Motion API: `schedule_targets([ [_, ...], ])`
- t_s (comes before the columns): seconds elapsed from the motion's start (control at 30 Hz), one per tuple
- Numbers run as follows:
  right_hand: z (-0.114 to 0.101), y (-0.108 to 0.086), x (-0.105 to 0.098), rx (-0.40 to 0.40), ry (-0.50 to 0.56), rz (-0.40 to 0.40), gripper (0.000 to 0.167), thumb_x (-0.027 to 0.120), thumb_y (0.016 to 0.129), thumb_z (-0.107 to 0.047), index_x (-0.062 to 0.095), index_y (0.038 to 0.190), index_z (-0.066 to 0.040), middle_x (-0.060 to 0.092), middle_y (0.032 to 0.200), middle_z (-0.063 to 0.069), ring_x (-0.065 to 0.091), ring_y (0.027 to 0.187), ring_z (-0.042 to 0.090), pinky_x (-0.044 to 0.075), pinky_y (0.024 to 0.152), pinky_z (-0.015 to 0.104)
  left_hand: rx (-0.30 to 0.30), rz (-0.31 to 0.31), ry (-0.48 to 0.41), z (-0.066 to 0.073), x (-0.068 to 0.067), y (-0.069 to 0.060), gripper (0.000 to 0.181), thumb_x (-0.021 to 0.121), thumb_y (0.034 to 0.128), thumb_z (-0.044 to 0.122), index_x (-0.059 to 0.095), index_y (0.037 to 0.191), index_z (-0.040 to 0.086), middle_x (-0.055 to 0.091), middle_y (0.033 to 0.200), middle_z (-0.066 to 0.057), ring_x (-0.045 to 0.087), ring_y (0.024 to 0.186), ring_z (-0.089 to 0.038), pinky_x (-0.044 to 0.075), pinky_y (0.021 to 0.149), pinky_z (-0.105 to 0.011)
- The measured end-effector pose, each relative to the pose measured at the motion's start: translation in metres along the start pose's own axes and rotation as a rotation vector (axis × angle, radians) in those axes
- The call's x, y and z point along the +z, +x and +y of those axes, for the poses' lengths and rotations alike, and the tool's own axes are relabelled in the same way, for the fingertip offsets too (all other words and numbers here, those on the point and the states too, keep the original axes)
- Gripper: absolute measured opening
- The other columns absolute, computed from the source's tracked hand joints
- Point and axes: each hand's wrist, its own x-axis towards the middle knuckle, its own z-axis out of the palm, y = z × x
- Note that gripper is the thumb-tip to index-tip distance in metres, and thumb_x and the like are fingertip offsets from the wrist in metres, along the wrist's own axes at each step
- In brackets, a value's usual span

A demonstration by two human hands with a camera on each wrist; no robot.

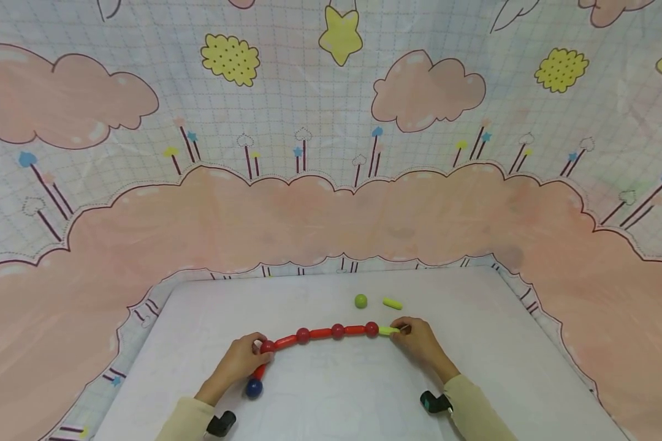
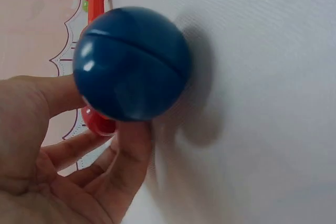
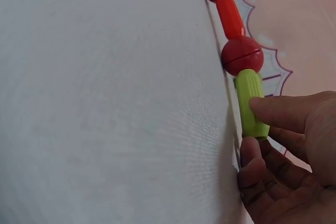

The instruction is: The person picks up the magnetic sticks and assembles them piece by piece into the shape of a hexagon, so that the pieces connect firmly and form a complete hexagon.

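Observation:
A chain of red balls and red rods curves across the white table. At its left end a blue ball (image 1: 254,388) is joined to a short red rod (image 1: 260,372). My left hand (image 1: 238,362) grips the red ball (image 1: 267,347) just above that rod; the blue ball looms large in the left wrist view. On the right, a yellow-green rod (image 3: 250,106) is attached to the last red ball (image 3: 242,55). My right hand (image 1: 419,344) pinches this rod near its free end, thumb on one side and fingers partly hidden behind it.
Beyond the chain lie a loose green ball (image 1: 361,301) and a loose yellow-green rod (image 1: 392,304). The white table (image 1: 331,398) ends at a patterned cloth backdrop (image 1: 331,220). A dark device is worn at each wrist.

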Motion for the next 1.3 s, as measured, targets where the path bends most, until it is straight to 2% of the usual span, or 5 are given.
schedule_targets([
  [0.2, -0.001, -0.001, 0.001, -0.008, 0.006, 0.004, 0.014, 0.074, 0.083, -0.008, 0.073, 0.097, -0.011, 0.068, 0.093, 0.001, 0.057, 0.080, 0.013, 0.047, 0.072, 0.027, 0.093, -0.018, 0.099, 0.007, -0.001, 0.009, 0.034, 0.080, 0.0809, 0.023, 0.068, 0.110, 0.011, 0.060, 0.089, -0.001, 0.052, 0.076, -0.014, 0.044, 0.064, -0.028],
  [0.37, 0.000, 0.000, 0.003, -0.003, 0.016, 0.007, 0.014, 0.074, 0.083, -0.007, 0.073, 0.096, -0.011, 0.068, 0.092, 0.002, 0.056, 0.079, 0.012, 0.046, 0.071, 0.026, 0.180, -0.057, 0.126, 0.011, 0.000, 0.019, 0.020, 0.078, 0.0822, 0.024, 0.071, 0.099, 0.015, 0.060, 0.083, 0.002, 0.050, 0.073, -0.013, 0.042, 0.062, -0.027],
  [0.97, -0.011, 0.003, 0.018, -0.015, 0.022, -0.028, 0.013, 0.075, 0.083, -0.010, 0.072, 0.095, -0.013, 0.067, 0.091, 0.000, 0.057, 0.081, 0.012, 0.048, 0.073, 0.028, 0.055, 0.045, 0.074, 0.024, 0.017, 0.012, 0.016, 0.073, 0.0844, 0.024, 0.067, 0.084, 0.010, 0.054, 0.062, 0.001, 0.048, 0.058, -0.014, 0.037, 0.052, -0.026],
  [1.13, -0.014, 0.003, 0.020, -0.032, 0.034, -0.025, 0.013, 0.076, 0.082, -0.009, 0.072, 0.094, -0.011, 0.069, 0.089, 0.000, 0.059, 0.079, 0.011, 0.049, 0.072, 0.028, 0.075, -0.001, 0.104, 0.029, 0.012, 0.019, 0.031, 0.075, 0.0850, 0.024, 0.065, 0.110, 0.009, 0.062, 0.087, -0.005, 0.054, 0.076, -0.017, 0.049, 0.065, -0.031],
  [1.3, -0.013, 0.004, 0.021, -0.043, 0.030, -0.028, 0.013, 0.076, 0.082, -0.009, 0.072, 0.094, -0.011, 0.068, 0.089, 0.000, 0.058, 0.078, 0.011, 0.048, 0.071, 0.027, 0.232, -0.078, 0.212, 0.036, 0.010, 0.043, 0.049, 0.076, 0.0849, 0.023, 0.060, 0.130, 0.013, 0.062, 0.124, -0.009, 0.057, 0.111, -0.026, 0.049, 0.098, -0.048],
])
